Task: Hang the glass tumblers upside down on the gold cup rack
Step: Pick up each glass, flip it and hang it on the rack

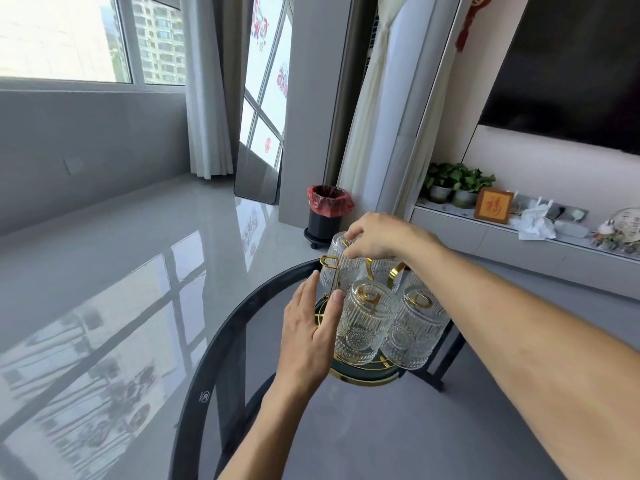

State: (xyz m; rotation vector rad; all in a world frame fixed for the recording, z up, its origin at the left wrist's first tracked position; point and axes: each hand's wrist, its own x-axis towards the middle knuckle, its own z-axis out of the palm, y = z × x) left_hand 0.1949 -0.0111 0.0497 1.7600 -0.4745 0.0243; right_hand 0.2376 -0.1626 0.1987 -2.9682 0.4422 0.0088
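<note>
Forearms reach in from the lower frame to the gold cup rack [363, 368] at centre.

Right hand [377, 237] pinches the base of an inverted glass tumbler [337, 263] over a peg; left hand [310, 327] is flat and open, holding nothing, beside the rack. Ribbed glass: rigid, brittle, probably slick; grip the base. Framed plaque [493, 205], right, reads "福".

So the cup rack [360, 327] sits on the desk [214, 358] near its far edge. Two tumblers hang upside down at the front, one [363, 320] left of the other [414, 327]. Behind them the right hand [377, 237] holds a third tumbler [334, 261] over a peg. The left hand [311, 334] is flat against the rack's left side. A bin [327, 213] stands on the floor beyond.
</note>
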